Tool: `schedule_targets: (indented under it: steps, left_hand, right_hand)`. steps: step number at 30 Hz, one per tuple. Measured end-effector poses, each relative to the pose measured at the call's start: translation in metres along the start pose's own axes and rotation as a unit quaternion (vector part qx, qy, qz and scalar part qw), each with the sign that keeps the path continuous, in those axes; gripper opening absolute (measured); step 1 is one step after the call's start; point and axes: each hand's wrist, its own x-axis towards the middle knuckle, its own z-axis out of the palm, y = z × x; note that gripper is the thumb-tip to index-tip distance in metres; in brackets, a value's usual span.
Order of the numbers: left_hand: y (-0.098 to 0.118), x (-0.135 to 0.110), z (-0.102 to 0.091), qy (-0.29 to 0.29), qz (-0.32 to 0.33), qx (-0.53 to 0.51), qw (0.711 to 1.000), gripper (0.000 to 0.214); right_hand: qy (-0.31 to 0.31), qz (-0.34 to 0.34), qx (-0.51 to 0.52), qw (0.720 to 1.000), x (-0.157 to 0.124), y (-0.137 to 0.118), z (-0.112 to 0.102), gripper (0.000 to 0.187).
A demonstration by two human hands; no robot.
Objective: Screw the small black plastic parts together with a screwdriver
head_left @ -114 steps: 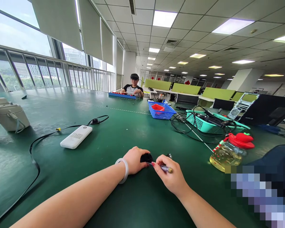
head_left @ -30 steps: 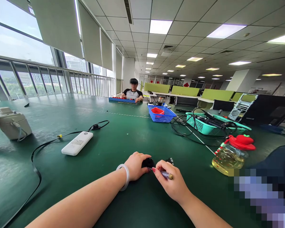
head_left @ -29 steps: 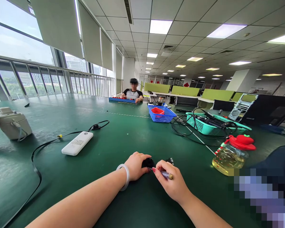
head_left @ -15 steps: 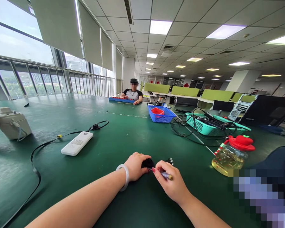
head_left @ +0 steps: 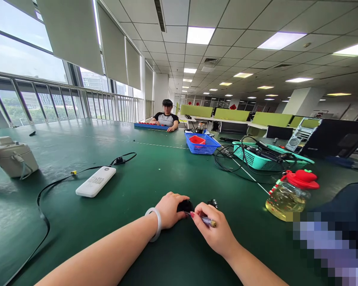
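My left hand, a pale bangle at its wrist, is closed around a small rounded black object on the green table. Its fingers cover much of that object, and I cannot tell its kind. In my right hand is a slim pen-like tool with a gold-coloured end, pinched between thumb and fingers. The tool's thin tip points left, at the near side of the black object; whether they touch is too small to tell. Just behind my right hand lies a small black piece with white marks.
To the left are a white power bank, a black cable and a pale container. A red-lidded jar, a teal basket and a blue basket stand right. A person sits at the far end.
The view has shifted very slightly. Both hands keep nearly the same place and hold on the black object and the pen-like tool.
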Motion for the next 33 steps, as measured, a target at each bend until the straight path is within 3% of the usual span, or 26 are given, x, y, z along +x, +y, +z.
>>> schedule_targets:
  steps: [11,23,27,33]
  left_hand:
    - [-0.0015,0.0008,0.0012,0.002,0.007,0.004,1.000,0.051]
    - [-0.0013,0.0005,0.0017,0.001,0.005,0.004,1.000,0.051]
    - [-0.0025,0.0010,0.0027,0.006,0.014,0.004,1.000,0.050]
    - [-0.0038,0.0015,0.0039,0.009,0.014,-0.004,1.000,0.049]
  right_hand:
    - [0.006,-0.003,-0.001,1.000,0.0003,-0.0005,0.0006,0.028]
    - [-0.015,0.059,0.075,0.995,0.0006,-0.0044,-0.0038,0.023]
    - [-0.018,0.048,0.083,0.995,-0.0004,-0.0051,-0.0023,0.012]
    - [-0.005,-0.003,0.040,0.999,-0.0046,-0.0050,0.0003,0.018]
